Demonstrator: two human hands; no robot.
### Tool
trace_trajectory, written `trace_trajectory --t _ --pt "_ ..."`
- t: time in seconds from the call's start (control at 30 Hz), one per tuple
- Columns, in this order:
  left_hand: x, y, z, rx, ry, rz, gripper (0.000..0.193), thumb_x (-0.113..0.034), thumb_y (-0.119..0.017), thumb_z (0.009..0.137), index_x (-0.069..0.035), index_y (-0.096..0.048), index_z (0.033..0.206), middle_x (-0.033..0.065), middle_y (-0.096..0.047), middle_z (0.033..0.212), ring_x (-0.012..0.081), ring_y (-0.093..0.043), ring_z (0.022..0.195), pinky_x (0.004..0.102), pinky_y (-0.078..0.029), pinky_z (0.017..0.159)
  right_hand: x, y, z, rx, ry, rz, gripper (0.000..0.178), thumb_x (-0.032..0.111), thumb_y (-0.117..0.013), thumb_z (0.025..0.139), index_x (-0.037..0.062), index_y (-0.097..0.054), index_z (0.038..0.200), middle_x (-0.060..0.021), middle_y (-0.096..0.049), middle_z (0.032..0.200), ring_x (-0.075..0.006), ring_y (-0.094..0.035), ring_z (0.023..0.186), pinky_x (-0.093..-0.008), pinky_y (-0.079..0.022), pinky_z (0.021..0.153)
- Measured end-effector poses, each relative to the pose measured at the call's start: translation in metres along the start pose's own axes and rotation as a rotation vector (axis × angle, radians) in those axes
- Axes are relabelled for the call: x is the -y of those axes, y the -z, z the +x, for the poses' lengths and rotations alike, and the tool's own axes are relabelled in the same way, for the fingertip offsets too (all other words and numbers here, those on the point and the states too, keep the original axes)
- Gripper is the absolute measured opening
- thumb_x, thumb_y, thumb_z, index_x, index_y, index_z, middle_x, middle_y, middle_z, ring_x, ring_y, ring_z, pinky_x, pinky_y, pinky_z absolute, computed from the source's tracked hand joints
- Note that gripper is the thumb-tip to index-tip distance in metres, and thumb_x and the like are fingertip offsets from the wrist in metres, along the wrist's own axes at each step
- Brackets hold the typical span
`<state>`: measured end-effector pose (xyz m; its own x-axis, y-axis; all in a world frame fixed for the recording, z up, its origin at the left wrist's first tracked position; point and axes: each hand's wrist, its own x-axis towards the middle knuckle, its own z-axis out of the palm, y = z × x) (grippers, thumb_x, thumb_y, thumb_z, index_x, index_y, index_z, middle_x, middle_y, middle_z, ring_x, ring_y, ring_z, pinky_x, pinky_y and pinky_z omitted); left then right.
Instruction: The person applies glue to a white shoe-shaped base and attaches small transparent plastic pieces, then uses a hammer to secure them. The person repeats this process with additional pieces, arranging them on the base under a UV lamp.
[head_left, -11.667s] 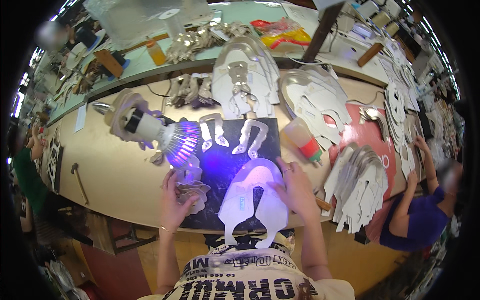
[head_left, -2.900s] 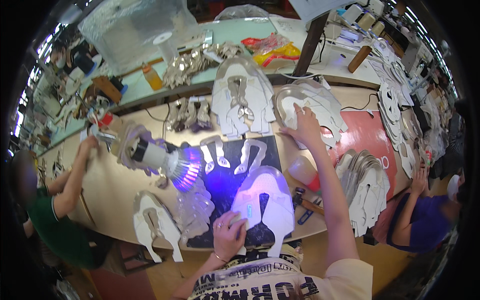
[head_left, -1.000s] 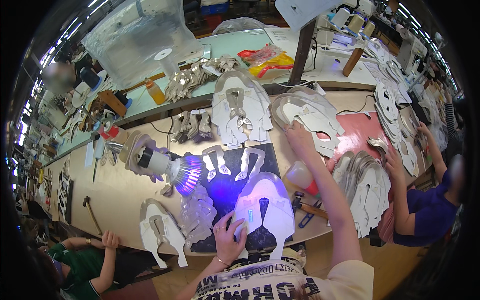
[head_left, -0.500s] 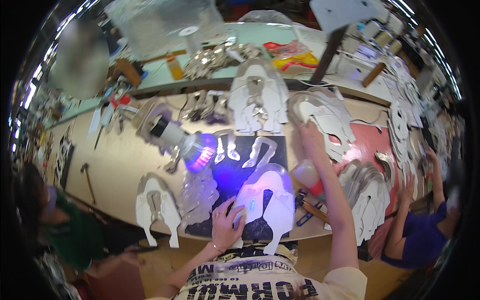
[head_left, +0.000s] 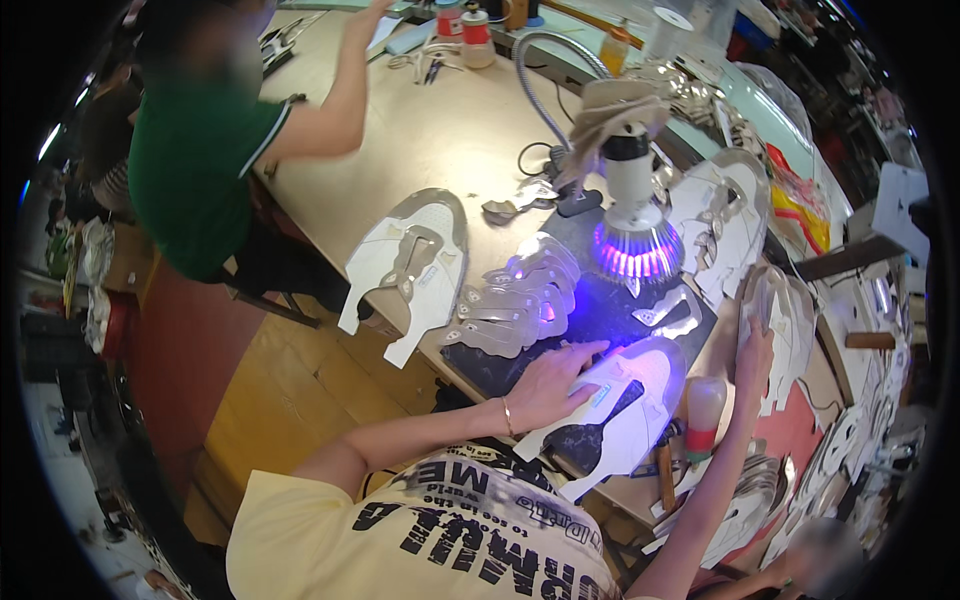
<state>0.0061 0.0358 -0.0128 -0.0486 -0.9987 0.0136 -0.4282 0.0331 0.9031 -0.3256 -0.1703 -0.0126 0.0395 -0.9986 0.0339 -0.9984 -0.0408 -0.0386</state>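
My left hand (head_left: 553, 385) lies flat, fingers spread, on a white shoe upper with a dark tongue cut-out (head_left: 625, 405). The upper lies on a black mat (head_left: 500, 365), lit by the violet lamp (head_left: 635, 240). My right hand (head_left: 755, 350) reaches far to the right. Its fingers rest against the edge of a stack of white shoe uppers (head_left: 785, 320), and I cannot see a firm grip. A translucent bottle with a red base (head_left: 703, 412) stands between my two arms.
A fan of silver-white cut pieces (head_left: 520, 300) lies left of the lamp. A lone white upper (head_left: 410, 262) overhangs the table's near edge. A person in a green shirt (head_left: 205, 150) leans over the wooden table (head_left: 430, 130) at upper left. More uppers (head_left: 725, 225) lie behind the lamp.
The view has swung left and tilted. My left hand stays on the lit upper and my right stays at the stack. The person in green now reaches across the table.
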Motion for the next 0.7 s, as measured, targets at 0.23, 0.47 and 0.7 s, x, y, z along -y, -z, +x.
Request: trace_trajectory --t 0.23,0.47,0.7 --pt "-0.013 0.007 -0.002 0.037 -0.127 -0.222 0.042 -0.006 -0.062 0.089 -0.005 -0.054 0.130 0.0172 -0.063 0.101 0.0354 -0.063 0.103 0.0420 -0.050 0.091 -0.025 -0.022 -0.003 -0.282 0.104 0.125 0.036 0.011 -0.051 0.098 0.0039 -0.059 0.132 -0.0234 -0.063 0.118 -0.0419 -0.066 0.101 -0.0473 -0.052 0.086" --pt "-0.088 0.048 0.015 0.443 -0.325 -0.540 0.034 0.002 -0.054 0.093 -0.004 -0.058 0.126 0.0127 -0.070 0.112 0.0284 -0.070 0.099 0.0378 -0.055 0.086 -0.055 0.027 -0.032 -0.787 -0.157 0.406 0.033 0.018 -0.063 0.097 0.0000 -0.062 0.126 -0.0208 -0.065 0.126 -0.0345 -0.067 0.106 -0.0395 -0.051 0.090" --pt "-0.165 -0.013 0.080 0.415 -0.395 -0.901 0.028 -0.002 -0.054 0.095 0.002 -0.052 0.123 0.0161 -0.064 0.111 0.0217 -0.063 0.107 0.0344 -0.049 0.093 -0.102 0.131 -0.108 -1.585 -0.328 0.376 0.048 0.021 -0.070 0.094 0.0032 -0.051 0.134 -0.0187 -0.058 0.134 -0.0332 -0.062 0.112 -0.0439 -0.056 0.089"
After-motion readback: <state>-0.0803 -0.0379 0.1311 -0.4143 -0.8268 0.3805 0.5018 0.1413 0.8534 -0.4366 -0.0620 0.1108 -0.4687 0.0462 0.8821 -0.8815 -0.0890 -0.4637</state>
